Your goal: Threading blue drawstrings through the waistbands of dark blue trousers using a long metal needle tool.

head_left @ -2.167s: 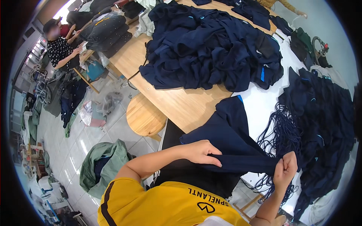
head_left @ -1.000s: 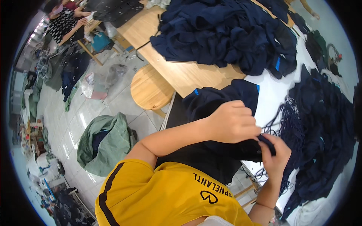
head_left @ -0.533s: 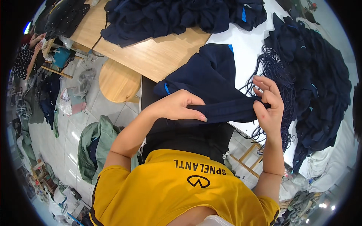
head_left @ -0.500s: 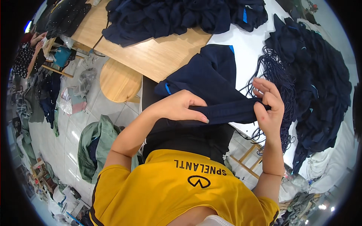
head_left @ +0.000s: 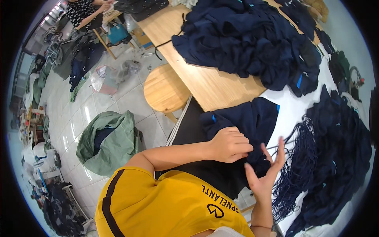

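Note:
A navy garment [head_left: 248, 118] with small blue tabs lies partly on the table's near edge and partly on my lap. My left hand [head_left: 232, 145] is closed, its curled fingers gripping the garment's bunched waistband [head_left: 258, 161]. My right hand [head_left: 265, 177] is just to the right, thumb and fingers spread apart around the gathered cloth. What its fingers touch behind the cloth is partly hidden. Beside the right hand hangs a thick bundle of navy cords [head_left: 298, 170].
A big pile of navy garments [head_left: 244, 39] covers the wooden table [head_left: 221, 83]. More navy cloth [head_left: 339, 158] lies at right on a white surface [head_left: 290, 106]. At left are a round wooden stool [head_left: 166, 87] and a green sack [head_left: 112, 142]. A person [head_left: 85, 14] works at far left.
The view has swung left. The waistband, stretched flat between my hands before, is now bunched. My left hand has closed and moved close to my right, whose fingers have spread.

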A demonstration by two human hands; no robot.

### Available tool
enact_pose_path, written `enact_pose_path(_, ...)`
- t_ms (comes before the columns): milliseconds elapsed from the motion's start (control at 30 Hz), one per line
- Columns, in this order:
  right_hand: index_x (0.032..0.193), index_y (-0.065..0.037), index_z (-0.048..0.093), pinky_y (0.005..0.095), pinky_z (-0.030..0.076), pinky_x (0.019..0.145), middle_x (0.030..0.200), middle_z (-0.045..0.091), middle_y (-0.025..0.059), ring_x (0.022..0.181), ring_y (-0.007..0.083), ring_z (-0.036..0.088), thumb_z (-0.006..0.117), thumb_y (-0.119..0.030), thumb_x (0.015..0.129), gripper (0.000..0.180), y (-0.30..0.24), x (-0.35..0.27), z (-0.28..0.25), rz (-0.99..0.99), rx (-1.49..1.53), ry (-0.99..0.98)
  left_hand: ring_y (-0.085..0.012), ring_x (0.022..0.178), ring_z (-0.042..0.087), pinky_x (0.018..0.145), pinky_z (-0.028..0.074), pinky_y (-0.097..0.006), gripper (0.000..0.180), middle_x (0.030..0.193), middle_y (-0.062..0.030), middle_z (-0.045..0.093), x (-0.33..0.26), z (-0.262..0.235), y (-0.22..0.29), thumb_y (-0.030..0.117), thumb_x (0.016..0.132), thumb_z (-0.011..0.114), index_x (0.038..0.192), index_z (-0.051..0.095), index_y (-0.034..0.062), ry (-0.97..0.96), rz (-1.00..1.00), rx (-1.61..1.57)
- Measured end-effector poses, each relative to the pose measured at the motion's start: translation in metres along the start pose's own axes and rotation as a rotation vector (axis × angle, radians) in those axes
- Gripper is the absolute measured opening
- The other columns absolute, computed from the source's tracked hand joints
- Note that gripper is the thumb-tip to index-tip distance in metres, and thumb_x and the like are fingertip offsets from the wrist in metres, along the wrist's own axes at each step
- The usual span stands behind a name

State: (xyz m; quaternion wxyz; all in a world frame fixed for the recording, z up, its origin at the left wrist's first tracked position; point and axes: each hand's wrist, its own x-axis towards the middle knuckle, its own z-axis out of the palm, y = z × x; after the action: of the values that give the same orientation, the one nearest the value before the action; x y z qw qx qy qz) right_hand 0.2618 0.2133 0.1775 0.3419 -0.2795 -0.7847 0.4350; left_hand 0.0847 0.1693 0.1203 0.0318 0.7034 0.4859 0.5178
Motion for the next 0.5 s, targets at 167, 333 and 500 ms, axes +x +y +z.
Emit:
enact_pose_path(167, 0.149, -0.005, 0.012, 0.0379, 0.043, 0.100, 0.152, 0.017, 0.0266, 0.131, 0.0393, 0.040, 0.059, 0.011, 0.070, 0.093, 0.073, -0.008, -0.028, 0.293, -0.676, 0.001, -0.0145, 0.049, 0.046, 0.047, 0.033, -0.030, 0.010, 0.055, 0.0025, 0.040, 0.041, -0.120, -0.038, 0.014, 0.060, 0.064, 0.069, 0.060, 0.0155, 0.278, 0.209, 0.807)
enact_pose_path(333, 0.148, 0.002, 0.008, 0.0449, 0.014, 0.115, 0.152, 0.018, 0.0267, 0.141, 0.0399, 0.019, 0.076, -0.013, 0.070, 0.104, 0.078, -0.051, 0.016, 0.475, -0.353, -0.255, -0.0180, 0.070, 0.054, 0.067, 0.037, -0.031, 0.026, 0.069, 0.0035, 0.055, 0.063, -0.180, -0.060, 0.021, 0.055, 0.074, 0.079, 0.066, 0.0172, 0.262, 0.133, 0.909)
enact_pose_path(500, 0.147, -0.004, -0.015, 0.0554, 0.008, 0.113, 0.153, 0.006, 0.0290, 0.142, 0.0443, 0.010, 0.076, -0.032, 0.077, 0.118, 0.022, 0.007, 0.000, -0.440, -0.440, 0.205, -0.0131, 0.078, 0.054, 0.075, 0.038, -0.035, 0.011, 0.069, 0.0098, 0.050, 0.099, -0.099, -0.036, 0.028, 0.064, 0.065, 0.070, 0.056, 0.0254, 0.169, 0.373, 0.685)
